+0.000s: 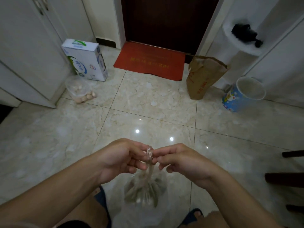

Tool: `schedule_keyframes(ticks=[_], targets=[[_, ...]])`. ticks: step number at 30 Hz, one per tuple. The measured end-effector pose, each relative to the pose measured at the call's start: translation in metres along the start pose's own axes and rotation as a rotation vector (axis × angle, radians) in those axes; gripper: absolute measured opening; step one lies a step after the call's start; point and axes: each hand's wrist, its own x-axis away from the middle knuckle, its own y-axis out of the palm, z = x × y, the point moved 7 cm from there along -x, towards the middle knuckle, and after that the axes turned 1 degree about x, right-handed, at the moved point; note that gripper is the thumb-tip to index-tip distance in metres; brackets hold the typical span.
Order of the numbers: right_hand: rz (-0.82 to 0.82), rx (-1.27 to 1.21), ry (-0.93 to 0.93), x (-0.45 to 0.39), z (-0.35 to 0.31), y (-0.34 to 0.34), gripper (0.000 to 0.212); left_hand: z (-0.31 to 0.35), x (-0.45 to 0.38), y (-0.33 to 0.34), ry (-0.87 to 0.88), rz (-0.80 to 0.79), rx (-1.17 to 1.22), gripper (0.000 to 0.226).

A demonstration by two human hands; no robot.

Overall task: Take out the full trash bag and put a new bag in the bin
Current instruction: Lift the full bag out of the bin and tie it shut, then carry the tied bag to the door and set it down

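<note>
The clear, crinkled plastic trash bag (145, 191) hangs low at six o'clock, between the person's knees, its neck twisted into a thin rope that rises to the hands. The left hand (120, 159) curls its fingers round the twisted neck from one side, and the right hand (179, 160) pinches the same neck between thumb and fingertips from the other, both meeting at the top knot of plastic. Out at two o'clock, the small blue cartoon-printed bin (243, 94) with its white rim stands tilted against the white cabinet, well apart from the bag. At one o'clock a tall brown paper sack (202, 76) leans by the wall. A red doormat (150, 60) lies at twelve before the dark door. At eleven stand a white-and-green milk carton box (86, 60) and a clear bag of eggs (79, 91).
</note>
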Motion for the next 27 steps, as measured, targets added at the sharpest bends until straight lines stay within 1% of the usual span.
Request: schedule_keyframes(ticks=[2,4,7,9,12,14,17,22,26,27], targets=[[0.027,-0.077,0.007,0.021,-0.026,0.004,0.018,0.023,0.028,0.008,-0.010,-0.024,0.028,0.030],[0.092,-0.133,0.006,0.042,-0.053,0.006,0.014,0.048,0.059,0.018,-0.005,-0.048,0.044,0.035],[0.200,-0.168,-0.024,0.073,-0.099,0.006,0.016,0.091,0.106,0.034,0.022,-0.105,0.076,0.043],[0.248,-0.191,-0.073,0.093,-0.133,0.003,0.011,0.122,0.135,0.044,0.044,-0.146,0.093,0.048],[0.287,-0.206,-0.150,0.118,-0.185,-0.006,0.005,0.168,0.170,0.058,0.093,-0.193,0.122,0.045],[0.288,-0.158,-0.185,0.128,-0.218,-0.017,0.006,0.198,0.184,0.067,0.138,-0.182,0.102,0.041],[0.295,-0.083,-0.226,0.133,-0.266,-0.036,0.009,0.239,0.194,0.071,0.214,-0.089,0.066,0.039],[0.284,-0.026,-0.162,0.116,-0.327,-0.060,0.018,0.294,0.193,0.065,0.295,0.124,0.040,0.035],[0.255,0.035,-0.132,0.083,-0.368,-0.066,0.018,0.335,0.187,0.027,0.352,0.367,-0.115,0.030],[0.261,0.041,-0.123,0.073,-0.377,-0.066,0.017,0.345,0.185,0.015,0.360,0.400,-0.129,0.027]])
